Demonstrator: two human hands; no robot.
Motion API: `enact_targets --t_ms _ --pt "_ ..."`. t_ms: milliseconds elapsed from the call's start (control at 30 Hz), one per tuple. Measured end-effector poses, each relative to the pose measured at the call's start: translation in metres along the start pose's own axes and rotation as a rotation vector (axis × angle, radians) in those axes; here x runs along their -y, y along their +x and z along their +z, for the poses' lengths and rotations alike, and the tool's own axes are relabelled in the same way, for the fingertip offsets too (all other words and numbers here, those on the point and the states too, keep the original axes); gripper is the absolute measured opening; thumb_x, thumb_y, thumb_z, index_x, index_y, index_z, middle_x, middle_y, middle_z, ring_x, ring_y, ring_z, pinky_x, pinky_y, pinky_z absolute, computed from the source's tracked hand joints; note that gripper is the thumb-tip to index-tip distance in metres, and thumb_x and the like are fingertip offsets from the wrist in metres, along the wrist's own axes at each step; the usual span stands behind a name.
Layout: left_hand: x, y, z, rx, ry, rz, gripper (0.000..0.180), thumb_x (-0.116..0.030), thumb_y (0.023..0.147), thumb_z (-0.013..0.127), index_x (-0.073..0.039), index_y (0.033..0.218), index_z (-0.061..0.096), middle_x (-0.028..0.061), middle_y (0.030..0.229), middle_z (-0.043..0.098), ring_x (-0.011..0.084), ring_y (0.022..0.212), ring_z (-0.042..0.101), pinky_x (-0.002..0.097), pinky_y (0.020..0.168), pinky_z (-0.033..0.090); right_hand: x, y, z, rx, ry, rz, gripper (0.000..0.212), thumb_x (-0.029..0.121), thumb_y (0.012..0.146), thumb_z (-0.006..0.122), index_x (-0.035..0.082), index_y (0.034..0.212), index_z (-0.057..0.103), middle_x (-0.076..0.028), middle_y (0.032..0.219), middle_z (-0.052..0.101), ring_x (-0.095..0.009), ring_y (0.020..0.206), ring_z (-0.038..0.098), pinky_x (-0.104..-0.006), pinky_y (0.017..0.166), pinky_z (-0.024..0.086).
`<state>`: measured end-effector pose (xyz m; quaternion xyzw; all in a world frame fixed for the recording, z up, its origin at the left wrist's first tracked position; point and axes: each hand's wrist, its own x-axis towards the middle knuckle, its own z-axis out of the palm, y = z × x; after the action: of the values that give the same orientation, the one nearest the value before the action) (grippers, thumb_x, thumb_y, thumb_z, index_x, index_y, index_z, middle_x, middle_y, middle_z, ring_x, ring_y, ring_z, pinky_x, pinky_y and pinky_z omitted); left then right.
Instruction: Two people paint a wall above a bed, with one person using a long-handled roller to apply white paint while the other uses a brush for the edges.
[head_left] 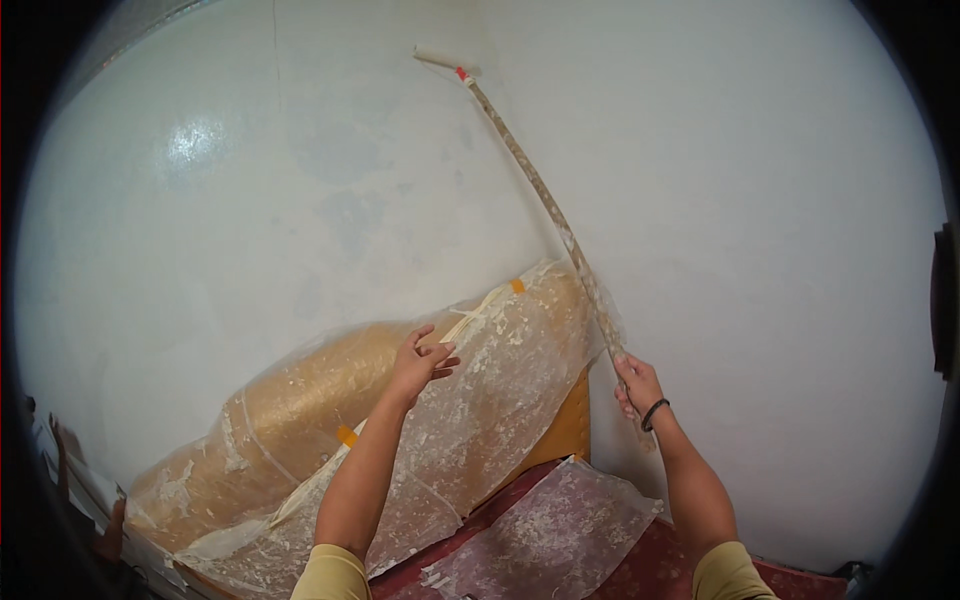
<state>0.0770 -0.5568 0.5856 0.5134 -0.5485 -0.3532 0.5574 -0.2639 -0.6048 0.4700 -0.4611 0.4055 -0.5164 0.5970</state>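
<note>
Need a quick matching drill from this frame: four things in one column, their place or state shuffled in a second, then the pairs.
Things:
1. paint roller
2. left hand
3. right hand
4. plastic sheet

Places or states:
A. gripping the lower end of the long pole
B. draped over the brown headboard, spattered with paint
C. high up against the white wall
D. open, fingers spread, in front of the covered headboard

Pairs: 1-C, 2-D, 3-A, 4-B
</note>
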Motion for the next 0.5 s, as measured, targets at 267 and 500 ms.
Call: enact_targets --t_ms 267,500 --pt "-0.023 -0.015 -0.022 -0.022 0.051 0.013 0.072 -0.016 0.079 0.067 0.001 0.134 0.024 0.0152 0.097 0.061 0.0256 0.085 0.064 0.0348 0.073 0.054 0.065 0.022 0.014 0.063 0.034 -0.068 0.032 0.046 0.087 0.051 0.018 0.104 0.050 -0.002 0.046 0.041 -0.010 0.029 0.032 -0.0250 0.027 0.026" --pt "-0.033 -0.029 -0.024 -0.003 0.078 0.003 0.071 -0.014 0.079 0.067 0.002 0.134 0.024 0.0110 0.083 0.060 0.0248 0.082 0.065 0.0334 0.068 0.054 0.070 0.016 0.014 0.021 0.025 -0.057 0.038 0.046 0.086 0.052 0.021 0.115 0.050 0.000 0.047 0.039 -0.009 0.030 0.031 -0.0241 0.028 0.026"
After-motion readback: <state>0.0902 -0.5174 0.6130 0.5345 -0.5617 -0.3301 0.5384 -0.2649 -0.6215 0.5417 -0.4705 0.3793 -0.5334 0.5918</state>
